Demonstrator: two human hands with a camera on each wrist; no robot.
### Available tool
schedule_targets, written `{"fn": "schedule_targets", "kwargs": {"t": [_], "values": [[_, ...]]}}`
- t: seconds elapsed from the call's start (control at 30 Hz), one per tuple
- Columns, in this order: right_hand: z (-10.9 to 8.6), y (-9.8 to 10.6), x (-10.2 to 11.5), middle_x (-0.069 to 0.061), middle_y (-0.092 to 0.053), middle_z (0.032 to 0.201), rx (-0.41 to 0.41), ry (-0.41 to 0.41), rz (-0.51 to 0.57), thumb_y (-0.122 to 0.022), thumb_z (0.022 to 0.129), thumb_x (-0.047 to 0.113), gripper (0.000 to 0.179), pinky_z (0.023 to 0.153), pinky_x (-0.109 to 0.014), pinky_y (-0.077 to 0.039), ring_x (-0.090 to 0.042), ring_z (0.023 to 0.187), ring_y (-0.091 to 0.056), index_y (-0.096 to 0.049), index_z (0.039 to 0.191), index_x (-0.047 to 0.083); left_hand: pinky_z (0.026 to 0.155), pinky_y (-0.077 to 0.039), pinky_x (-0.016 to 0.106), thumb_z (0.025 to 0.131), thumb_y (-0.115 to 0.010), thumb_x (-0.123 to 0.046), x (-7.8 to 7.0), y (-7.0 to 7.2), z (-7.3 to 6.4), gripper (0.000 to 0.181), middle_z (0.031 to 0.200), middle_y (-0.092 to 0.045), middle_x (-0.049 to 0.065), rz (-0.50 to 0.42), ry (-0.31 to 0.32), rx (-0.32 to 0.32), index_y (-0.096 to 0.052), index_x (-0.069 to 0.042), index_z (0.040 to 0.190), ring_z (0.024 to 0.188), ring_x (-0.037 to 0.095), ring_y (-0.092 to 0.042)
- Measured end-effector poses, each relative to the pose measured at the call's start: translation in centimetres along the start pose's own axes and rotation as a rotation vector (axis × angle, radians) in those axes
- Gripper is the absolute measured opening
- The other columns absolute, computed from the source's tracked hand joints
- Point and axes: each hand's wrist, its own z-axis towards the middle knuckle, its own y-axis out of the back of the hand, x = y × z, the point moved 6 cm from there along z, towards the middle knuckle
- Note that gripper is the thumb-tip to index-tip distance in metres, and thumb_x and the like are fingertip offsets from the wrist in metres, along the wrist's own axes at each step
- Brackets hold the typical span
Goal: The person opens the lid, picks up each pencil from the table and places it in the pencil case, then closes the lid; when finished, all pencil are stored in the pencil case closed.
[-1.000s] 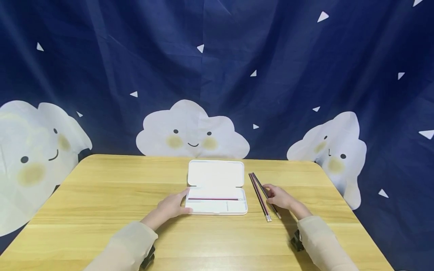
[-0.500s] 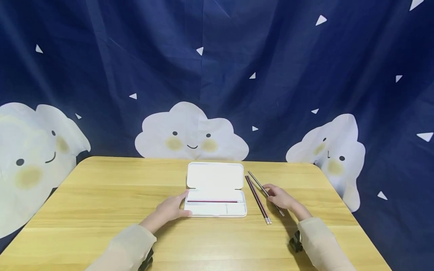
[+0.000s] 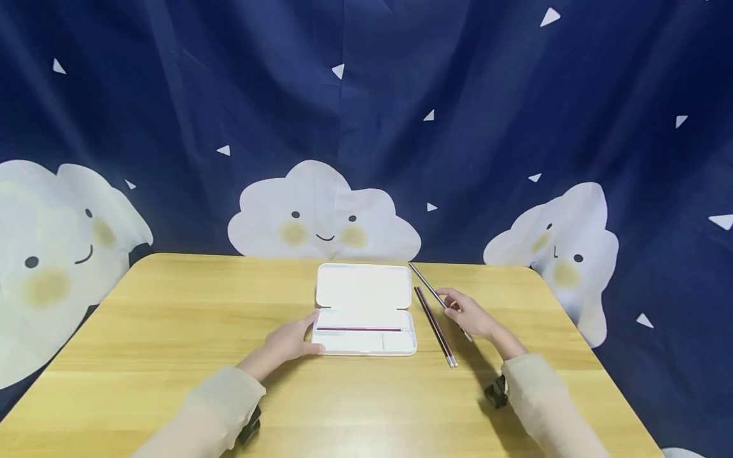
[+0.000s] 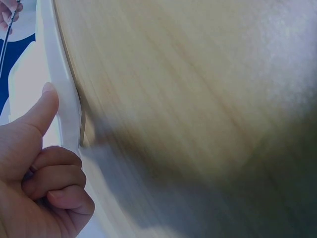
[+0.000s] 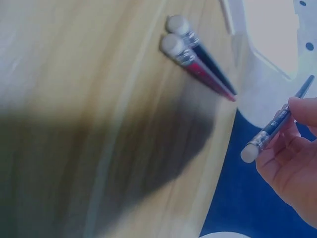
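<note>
A white pencil case (image 3: 349, 343) lies with its lid (image 3: 363, 286) folded back in the middle of the table. One dark red pencil (image 3: 359, 329) rests lengthwise in its tray. My left hand (image 3: 286, 340) holds the case by its left end; in the left wrist view the thumb (image 4: 44, 109) lies on the white rim and the other fingers are curled. To the right, my right hand (image 3: 472, 316) pinches a dark pencil (image 5: 277, 121) between thumb and fingers, eraser end towards me and raised above the table. Two more pencils (image 3: 438, 331) lie side by side between case and hand.
The wooden table (image 3: 172, 305) ends at a far edge just behind the case lid. A dark blue curtain (image 3: 366, 127) printed with smiling clouds hangs behind it. Dark wrist cameras (image 3: 497, 391) sit below both sleeves.
My right hand has picked the dark pencil up from beside the other two, and its far end now reaches further back. The left hand stays on the case.
</note>
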Motion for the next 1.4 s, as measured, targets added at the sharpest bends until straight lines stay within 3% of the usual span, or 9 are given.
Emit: {"fn": "schedule_targets", "kwargs": {"t": [0.13,0.37,0.53,0.77,1.4], "values": [[0.3,0.2,2.5,-0.020,-0.053,0.088,0.024,0.000,0.004,-0.046,0.086,-0.013,0.035,0.065,-0.027,-0.042,-0.022,0.078,-0.050,-0.044,0.121,-0.014,0.072,-0.047,0.051,0.075,-0.072,-0.037,0.0,0.2,0.1,0.080,0.123,-0.053,0.026,-0.006,-0.006,0.004,-0.037,-0.005,0.139,0.107,0.043,-0.053],[1.3,-1.1,1.4,-0.022,-0.054,0.092,0.069,0.008,0.047,-0.046,0.088,-0.007,0.036,0.069,-0.029,-0.044,-0.020,0.080,-0.051,-0.045,0.124,-0.008,0.076,-0.046,0.053,0.076,-0.072,-0.037,-0.1,0.2,0.1,0.080,0.124,-0.052,0.027,-0.001,-0.003,0.019,-0.036,-0.006,0.140,0.110,0.044,-0.051],[1.8,-1.9,2.5,-0.024,-0.054,0.096,0.082,0.056,0.063,-0.046,0.089,-0.006,0.036,0.072,-0.032,-0.045,-0.025,0.084,-0.052,-0.044,0.125,-0.009,0.075,-0.046,0.054,0.076,-0.072,-0.037,-0.2,0.2,0.3,0.080,0.125,-0.051,0.027,0.002,-0.004,0.022,-0.035,-0.006,0.140,0.110,0.044,-0.050],[2.7,-3.4,3.9,-0.019,-0.053,0.101,0.119,0.088,0.063,-0.047,0.090,-0.005,0.034,0.078,-0.033,-0.041,-0.020,0.087,-0.047,-0.047,0.124,-0.007,0.073,-0.046,0.053,0.076,-0.072,-0.038,-0.3,0.3,0.2,0.080,0.125,-0.051,0.026,0.006,0.006,0.027,-0.035,-0.006,0.140,0.110,0.045,-0.050],[4.8,-6.9,5.8,-0.012,-0.052,0.088,0.223,0.188,0.051,-0.048,0.088,-0.008,0.031,0.073,-0.026,-0.040,-0.013,0.078,-0.044,-0.051,0.119,-0.006,0.076,-0.045,0.054,0.076,-0.072,-0.037,-0.3,0.2,0.1,0.079,0.125,-0.051,0.026,0.008,0.024,0.025,-0.035,-0.007,0.140,0.111,0.045,-0.049]]}}
